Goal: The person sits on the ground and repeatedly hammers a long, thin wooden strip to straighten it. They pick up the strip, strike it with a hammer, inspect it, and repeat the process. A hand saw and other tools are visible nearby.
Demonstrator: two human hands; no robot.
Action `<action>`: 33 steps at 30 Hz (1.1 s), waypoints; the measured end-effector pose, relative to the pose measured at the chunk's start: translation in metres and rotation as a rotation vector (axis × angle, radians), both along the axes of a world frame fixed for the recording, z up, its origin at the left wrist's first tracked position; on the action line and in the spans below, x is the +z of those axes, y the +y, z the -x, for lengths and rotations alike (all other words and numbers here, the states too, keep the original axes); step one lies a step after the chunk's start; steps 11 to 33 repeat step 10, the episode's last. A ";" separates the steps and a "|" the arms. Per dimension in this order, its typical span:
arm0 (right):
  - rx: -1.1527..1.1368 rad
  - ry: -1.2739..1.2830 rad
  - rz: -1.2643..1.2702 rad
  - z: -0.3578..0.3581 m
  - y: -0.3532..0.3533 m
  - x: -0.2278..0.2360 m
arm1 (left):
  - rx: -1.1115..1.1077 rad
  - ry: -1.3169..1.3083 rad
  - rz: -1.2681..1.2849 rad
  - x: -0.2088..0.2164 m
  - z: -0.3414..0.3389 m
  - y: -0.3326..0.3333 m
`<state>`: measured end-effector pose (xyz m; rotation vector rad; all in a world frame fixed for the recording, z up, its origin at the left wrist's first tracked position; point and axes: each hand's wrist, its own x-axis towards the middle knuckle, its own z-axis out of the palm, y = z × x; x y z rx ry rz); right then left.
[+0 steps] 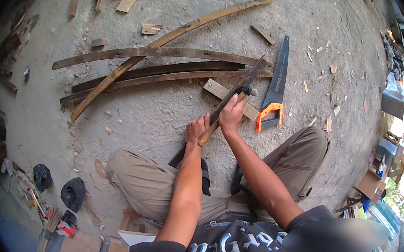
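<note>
My left hand [197,129] is closed round a dark wooden strip [254,74], which slants up to the right from between my legs. My right hand [233,114] grips a claw hammer [208,135] close to its head, the wooden handle lying alongside the strip. Under the strip's upper part, a short wood block [217,89] rests on the ground. Just right of the block lies a handsaw [276,81] with an orange and black handle, touched by neither hand.
Ahead, several long wooden strips [155,51] lie crossed on the rough ground [156,116]. Wood offcuts [262,34] and chips are scattered around. Black plastic bags [73,194] and a brush [53,220] sit at the left. Boxes [370,186] stand at the right edge.
</note>
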<state>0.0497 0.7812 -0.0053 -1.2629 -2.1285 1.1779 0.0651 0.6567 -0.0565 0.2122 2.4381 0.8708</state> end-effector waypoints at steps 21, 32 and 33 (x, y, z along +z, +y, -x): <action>0.076 -0.139 0.137 -0.014 0.017 0.001 | 0.166 -0.102 0.172 0.011 -0.030 -0.045; 0.076 -0.139 0.137 -0.014 0.017 0.001 | 0.166 -0.102 0.172 0.011 -0.030 -0.045; 0.076 -0.139 0.137 -0.014 0.017 0.001 | 0.166 -0.102 0.172 0.011 -0.030 -0.045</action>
